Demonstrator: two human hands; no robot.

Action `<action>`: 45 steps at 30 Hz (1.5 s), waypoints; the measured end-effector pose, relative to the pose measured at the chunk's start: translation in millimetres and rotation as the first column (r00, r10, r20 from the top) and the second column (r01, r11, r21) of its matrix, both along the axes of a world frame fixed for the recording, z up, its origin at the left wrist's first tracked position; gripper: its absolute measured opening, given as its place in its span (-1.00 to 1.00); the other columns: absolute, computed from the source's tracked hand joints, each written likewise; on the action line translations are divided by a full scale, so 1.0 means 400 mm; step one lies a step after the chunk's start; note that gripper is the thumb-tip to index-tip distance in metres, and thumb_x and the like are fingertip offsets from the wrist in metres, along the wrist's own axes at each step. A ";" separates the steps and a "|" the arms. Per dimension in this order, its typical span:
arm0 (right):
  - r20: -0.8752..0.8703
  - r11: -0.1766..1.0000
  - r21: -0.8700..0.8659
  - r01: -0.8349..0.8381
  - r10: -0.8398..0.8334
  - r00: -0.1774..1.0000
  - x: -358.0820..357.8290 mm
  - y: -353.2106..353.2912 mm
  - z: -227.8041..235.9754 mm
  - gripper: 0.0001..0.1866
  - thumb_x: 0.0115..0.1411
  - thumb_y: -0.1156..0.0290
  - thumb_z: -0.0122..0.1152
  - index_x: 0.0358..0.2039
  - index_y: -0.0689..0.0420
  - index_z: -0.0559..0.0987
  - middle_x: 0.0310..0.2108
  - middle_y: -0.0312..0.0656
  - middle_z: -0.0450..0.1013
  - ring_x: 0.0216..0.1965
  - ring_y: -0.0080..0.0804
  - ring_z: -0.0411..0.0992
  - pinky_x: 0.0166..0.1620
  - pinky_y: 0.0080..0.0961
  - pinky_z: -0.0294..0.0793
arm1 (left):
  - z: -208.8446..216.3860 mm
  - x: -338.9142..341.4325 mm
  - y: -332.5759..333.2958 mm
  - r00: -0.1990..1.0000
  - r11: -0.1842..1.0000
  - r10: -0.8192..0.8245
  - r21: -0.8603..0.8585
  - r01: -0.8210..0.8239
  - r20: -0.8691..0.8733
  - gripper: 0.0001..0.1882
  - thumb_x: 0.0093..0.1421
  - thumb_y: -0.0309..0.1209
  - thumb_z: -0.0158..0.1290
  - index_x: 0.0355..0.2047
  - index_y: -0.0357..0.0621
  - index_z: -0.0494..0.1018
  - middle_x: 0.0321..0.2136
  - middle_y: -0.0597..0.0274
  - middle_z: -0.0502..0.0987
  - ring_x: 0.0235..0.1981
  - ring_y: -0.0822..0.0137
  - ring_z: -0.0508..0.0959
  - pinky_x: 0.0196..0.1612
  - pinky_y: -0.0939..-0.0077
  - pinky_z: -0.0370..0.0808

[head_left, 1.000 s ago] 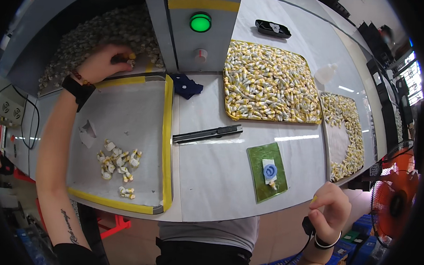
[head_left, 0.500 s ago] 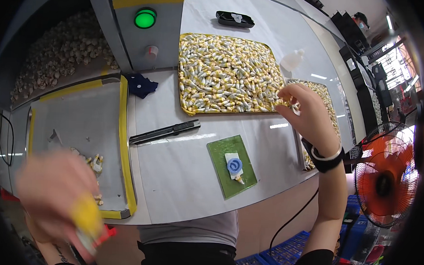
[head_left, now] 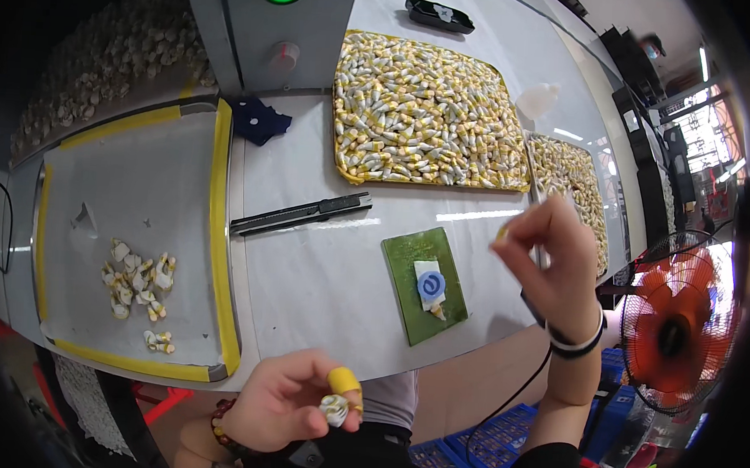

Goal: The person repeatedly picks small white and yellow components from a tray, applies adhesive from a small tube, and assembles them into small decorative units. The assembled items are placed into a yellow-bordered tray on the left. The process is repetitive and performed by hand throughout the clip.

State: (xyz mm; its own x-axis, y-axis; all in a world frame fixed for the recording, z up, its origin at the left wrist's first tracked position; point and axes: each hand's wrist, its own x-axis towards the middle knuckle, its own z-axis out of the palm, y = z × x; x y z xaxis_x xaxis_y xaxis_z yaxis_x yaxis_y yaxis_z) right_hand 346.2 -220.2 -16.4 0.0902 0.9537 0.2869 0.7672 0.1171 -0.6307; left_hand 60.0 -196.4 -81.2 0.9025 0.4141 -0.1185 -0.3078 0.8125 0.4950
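Near the front edge of the table, my left hand is closed with its palm turned up. Its fingers grip a small white-and-yellow piece, and a yellow sleeve covers one fingertip. My right hand is raised at the right, thumb and forefinger pinched together around a small piece with a yellow end, mostly hidden. Between the hands lies a green board bearing a white pad with a blue ring and a small yellowish cone.
A large tray heaped with white-and-yellow cones stands behind the board, a second such tray beside it. At left, a yellow-taped tray holds several loose pieces. Black tweezers-like tool, dark cloth and white bottle lie around.
My left hand has come right from over the taped tray to the table's front edge, uncovering the loose pieces. My right hand has drawn back toward me from the large tray.
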 end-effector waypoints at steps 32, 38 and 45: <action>-0.072 0.934 0.233 -0.273 0.296 0.952 -0.190 -0.064 -0.010 -0.83 -0.24 0.56 0.33 -0.57 0.03 0.59 -0.60 -0.34 0.45 -0.63 -0.49 0.40 -0.59 -0.67 0.37 | -0.012 0.055 0.006 0.979 0.936 -0.164 -0.295 0.193 0.122 -0.71 0.21 -0.28 0.02 -0.25 -0.28 0.34 -0.36 0.24 0.49 -0.31 0.52 0.49 -0.18 0.63 0.43; -0.034 0.891 0.244 -0.382 0.402 0.915 -0.186 -0.045 -0.015 -0.89 -0.21 0.56 0.27 -0.58 0.08 0.61 -0.56 -0.31 0.48 -0.57 -0.49 0.43 -0.54 -0.68 0.42 | -0.015 0.052 0.008 0.953 0.883 -0.257 -0.361 0.299 0.159 -0.73 0.21 -0.28 0.03 -0.26 -0.27 0.35 -0.39 0.26 0.49 -0.35 0.56 0.49 -0.23 0.69 0.44; -0.108 0.872 0.194 -0.449 0.474 0.874 -0.187 -0.037 -0.001 -0.94 -0.16 0.53 0.22 -0.59 0.11 0.62 -0.51 -0.28 0.51 -0.53 -0.47 0.47 -0.49 -0.69 0.46 | 0.004 0.047 0.013 0.933 0.877 -0.315 -0.322 0.356 0.172 -0.75 0.21 -0.31 0.02 -0.26 -0.27 0.37 -0.39 0.29 0.48 -0.34 0.57 0.48 -0.19 0.69 0.44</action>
State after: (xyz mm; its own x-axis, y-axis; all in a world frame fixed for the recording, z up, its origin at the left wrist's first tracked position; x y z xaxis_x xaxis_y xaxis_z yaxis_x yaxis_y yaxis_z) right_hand 271.4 -235.1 -16.7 -0.2958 0.8400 0.4548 0.5007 0.5418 -0.6751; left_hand 78.6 -191.1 -79.5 0.9954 0.0357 -0.0888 -0.0225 0.9890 0.1459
